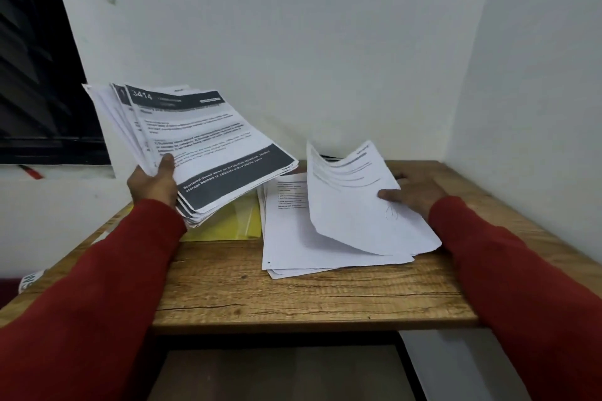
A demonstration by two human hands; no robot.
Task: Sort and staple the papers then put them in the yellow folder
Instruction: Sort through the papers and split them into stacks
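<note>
Reaching forward in red sleeves (97, 296), the person worked over a wooden table (293, 299) set into a white-walled corner. The left hand (153, 184) gripped a thick stack of printed papers (202, 146), thumb curled on top, lifting it tilted above the table. The right hand (412, 192) pinched a single sheet (351, 205) by its edge, raised over a loose pile of white papers (312, 247) lying flat on the wood. A yellow folder (234, 221) lay partly under the held stack; whether anything sat inside was unclear. Farther left stood a dark window (35, 68).
</note>
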